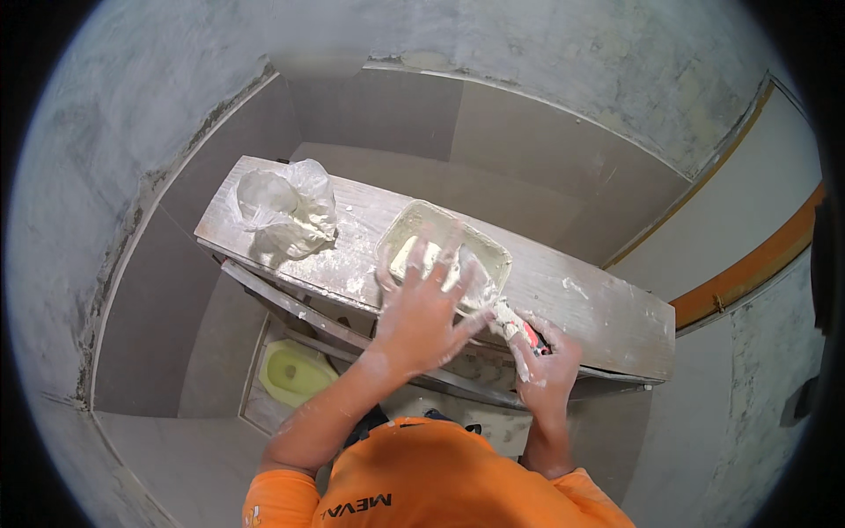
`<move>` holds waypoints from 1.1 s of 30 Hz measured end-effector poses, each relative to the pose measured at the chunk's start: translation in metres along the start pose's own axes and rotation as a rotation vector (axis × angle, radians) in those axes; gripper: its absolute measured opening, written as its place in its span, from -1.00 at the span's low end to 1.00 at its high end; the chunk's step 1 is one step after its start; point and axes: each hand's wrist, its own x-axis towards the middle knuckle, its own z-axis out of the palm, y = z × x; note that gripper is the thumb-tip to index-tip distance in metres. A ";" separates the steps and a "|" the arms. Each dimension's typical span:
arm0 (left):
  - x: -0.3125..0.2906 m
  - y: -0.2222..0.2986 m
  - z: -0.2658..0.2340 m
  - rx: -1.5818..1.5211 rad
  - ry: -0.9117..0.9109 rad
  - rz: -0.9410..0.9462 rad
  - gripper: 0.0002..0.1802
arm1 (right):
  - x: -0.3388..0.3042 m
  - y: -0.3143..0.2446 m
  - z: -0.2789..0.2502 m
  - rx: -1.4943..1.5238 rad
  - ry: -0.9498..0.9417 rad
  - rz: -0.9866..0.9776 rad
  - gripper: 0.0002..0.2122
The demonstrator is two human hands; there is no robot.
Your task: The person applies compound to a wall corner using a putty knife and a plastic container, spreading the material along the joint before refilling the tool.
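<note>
A pale rectangular tub (500, 250) with white powder or paste inside stands on a long board-topped bench. My left hand (421, 312), dusted white, reaches over the tub's near side with its fingers spread. Whether the fingertips touch the white material (407, 258) cannot be made out. At the tub's near right corner, my right hand (550, 359) is closed around a putty knife (531, 335) with a red and black handle. Thick white paste coats the tool and hides most of its blade. White residue also covers the fingers of this hand.
A crumpled clear plastic bag (304, 216) of pale powder sits on the bench's left end. The bench top (607, 317) is smeared white. Below lies a yellow-green squat toilet pan (297, 373). Grey tiled walls (378, 114) enclose the bench; an orange-framed door (739, 211) stands right.
</note>
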 end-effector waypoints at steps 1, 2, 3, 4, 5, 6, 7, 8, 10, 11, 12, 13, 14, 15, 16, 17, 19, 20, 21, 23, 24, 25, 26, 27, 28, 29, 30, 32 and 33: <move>-0.005 0.007 -0.003 -0.055 -0.020 0.061 -0.28 | 0.003 -0.001 0.003 0.010 0.044 0.005 -0.71; -0.007 0.011 -0.004 -0.111 -0.039 0.122 -0.28 | 0.006 0.000 0.005 0.012 0.043 0.007 -0.71; -0.008 0.010 -0.004 -0.110 -0.042 0.122 -0.28 | 0.010 0.000 0.007 0.020 0.032 -0.027 -0.71; -0.008 0.008 -0.002 -0.092 -0.035 0.097 -0.31 | 0.012 0.000 0.007 0.025 0.023 -0.063 -0.71; -0.007 0.006 0.000 -0.075 -0.029 0.072 -0.34 | 0.011 -0.001 0.008 0.024 0.025 -0.062 -0.71; -0.006 0.000 0.006 -0.036 -0.024 0.037 -0.35 | 0.008 -0.004 0.008 -0.001 0.012 -0.044 -0.72; -0.004 -0.006 0.006 -0.035 -0.021 0.036 -0.35 | 0.007 -0.006 0.009 -0.026 -0.003 -0.030 -0.72; -0.004 -0.011 0.005 -0.001 -0.026 -0.028 -0.35 | 0.005 -0.006 0.008 -0.026 -0.005 -0.034 -0.72; -0.005 -0.014 0.001 0.036 -0.035 -0.065 -0.35 | 0.000 -0.005 0.008 0.016 -0.021 0.040 -0.73; -0.006 -0.011 -0.003 0.036 -0.035 -0.064 -0.35 | 0.001 -0.005 0.010 0.016 -0.020 0.041 -0.73; -0.007 -0.007 -0.006 -0.014 -0.046 -0.007 -0.35 | 0.005 -0.005 0.011 0.054 0.013 0.053 -0.73; -0.009 -0.004 -0.008 -0.058 -0.058 0.051 -0.35 | 0.007 -0.006 0.013 0.099 0.046 0.066 -0.72; -0.013 0.002 -0.007 -0.059 -0.062 0.078 -0.37 | 0.010 -0.003 0.014 0.104 0.049 0.068 -0.72; -0.015 0.003 -0.007 -0.055 -0.065 0.082 -0.37 | 0.013 0.003 0.014 0.088 0.054 0.008 -0.72; -0.015 0.003 -0.004 -0.038 -0.021 0.062 -0.35 | 0.015 0.005 0.015 0.072 0.060 -0.052 -0.72; -0.014 0.002 -0.002 -0.021 0.023 0.043 -0.33 | 0.014 0.004 0.015 0.077 0.067 -0.050 -0.72; -0.011 -0.005 -0.001 0.035 0.028 0.021 -0.35 | 0.011 -0.005 0.012 0.070 0.046 0.026 -0.73; -0.010 -0.009 -0.001 0.034 0.018 -0.022 -0.35 | 0.010 -0.006 0.011 0.075 0.051 0.024 -0.73; -0.009 -0.011 -0.002 0.033 0.008 -0.066 -0.36 | 0.008 -0.006 0.010 0.128 0.058 0.055 -0.73; -0.007 -0.009 -0.003 0.037 0.026 -0.062 -0.35 | 0.008 -0.004 0.010 0.183 0.070 0.090 -0.73; -0.007 -0.005 -0.004 0.016 -0.001 -0.045 -0.34 | 0.009 0.001 0.013 0.149 0.076 0.047 -0.73; -0.007 -0.001 -0.005 -0.003 -0.027 -0.028 -0.34 | 0.011 0.005 0.015 0.115 0.083 0.003 -0.73; -0.008 0.001 -0.004 0.000 -0.026 -0.022 -0.34 | 0.013 0.006 0.015 0.119 0.089 0.002 -0.73; -0.010 0.003 -0.004 -0.038 -0.012 0.011 -0.35 | 0.016 0.007 0.015 0.150 0.078 0.002 -0.73; -0.010 0.005 -0.003 -0.078 0.000 0.044 -0.35 | 0.018 0.008 0.015 0.180 0.068 0.005 -0.73; -0.009 0.004 -0.002 -0.076 -0.002 0.051 -0.35 | 0.018 0.008 0.014 0.183 0.075 0.007 -0.73; -0.007 0.001 -0.001 -0.035 -0.005 -0.005 -0.35 | 0.017 0.007 0.013 0.176 0.069 0.015 -0.73; -0.004 -0.006 -0.004 0.015 -0.007 -0.057 -0.34 | 0.014 0.002 0.011 0.180 0.065 0.022 -0.73; -0.003 -0.009 -0.006 0.009 -0.022 -0.091 -0.33 | 0.011 -0.002 0.008 0.166 0.073 0.040 -0.73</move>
